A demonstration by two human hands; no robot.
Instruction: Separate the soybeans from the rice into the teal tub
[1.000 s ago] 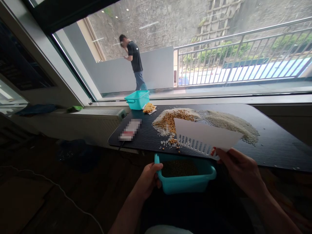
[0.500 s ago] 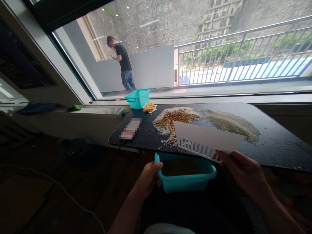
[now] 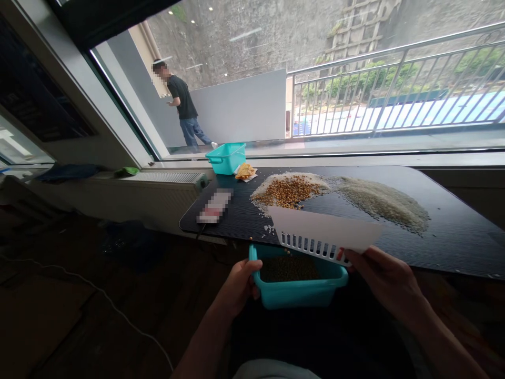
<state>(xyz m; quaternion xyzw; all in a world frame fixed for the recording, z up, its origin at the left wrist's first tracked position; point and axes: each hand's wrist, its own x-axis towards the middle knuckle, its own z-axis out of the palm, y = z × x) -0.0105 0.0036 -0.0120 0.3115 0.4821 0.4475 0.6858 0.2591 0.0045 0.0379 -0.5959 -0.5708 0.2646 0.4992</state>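
My left hand [image 3: 241, 284] is closed on the left rim of a teal plastic basin [image 3: 300, 297], held just below the table's front edge. Small dark grains or beans [image 3: 290, 267] cover its bottom. Between thumb and fingers, my right hand [image 3: 381, 271] grips a white slotted plastic sheet [image 3: 327, 229], tilted over the basin's far rim with its slots toward the basin. Behind the sheet lies a pile of orange-yellow beans [image 3: 288, 190] on white grains [image 3: 264, 188]. A few loose beans fall or lie near the basin's far edge.
On the black table [image 3: 445, 221] a pale grain heap [image 3: 386, 202] spreads to the right. A second teal basin [image 3: 226, 158], a yellow crumpled item [image 3: 245, 171] and a blurred flat item [image 3: 215, 206] are at the left. Beyond the window a person [image 3: 183, 105] walks.
My right hand has drawn the slotted sheet toward me and a little left, down to the basin's far rim. Beans at the table edge have moved toward the basin. The person outside has moved left.
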